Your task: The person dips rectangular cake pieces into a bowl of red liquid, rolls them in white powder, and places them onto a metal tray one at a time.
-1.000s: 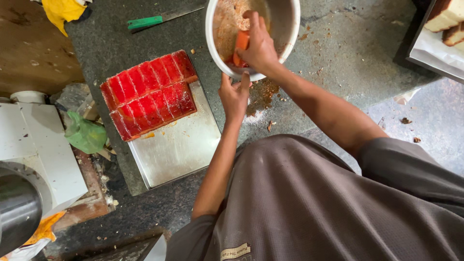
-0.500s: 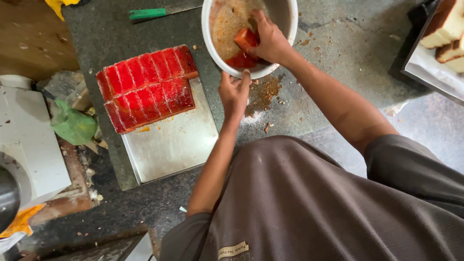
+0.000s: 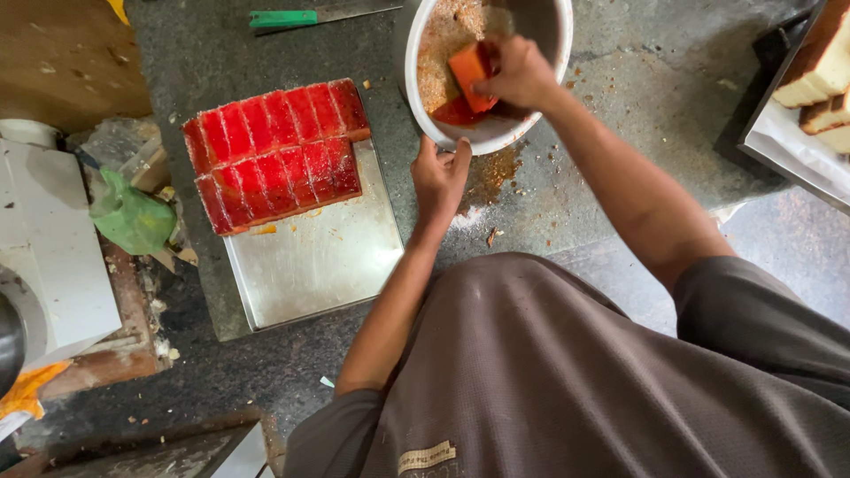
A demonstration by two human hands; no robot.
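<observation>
The red-orange cake piece (image 3: 469, 71) sits down inside the metal bowl (image 3: 547, 35), pressed into the brown crumb coating (image 3: 441, 44), and the right hand (image 3: 521, 73) has its fingers closed around it from the right side. It looks soft and sticky, glazed wet on its faces, so it likely squashes or tears if pinched hard; the flat sides look like the place to hold it, lightly, with the fingertips spread. It seems light, too, a one-hand job. The left hand (image 3: 440, 174) is cupped on the near rim of the bowl, steadying it on the table (image 3: 620, 159); the bowl is thin steel and probably slides easily on that dusty stone. Crumbs (image 3: 498, 168) are scattered on the table just below the bowl. To the left, a steel tray (image 3: 319, 265) carries two rows of glossy red cake slices (image 3: 270, 150) packed edge to edge at its far end. Beyond that lies a green-handled knife (image 3: 283, 18), and at the right edge, pale sponge cake blocks (image 3: 819, 75) in another tray.
</observation>
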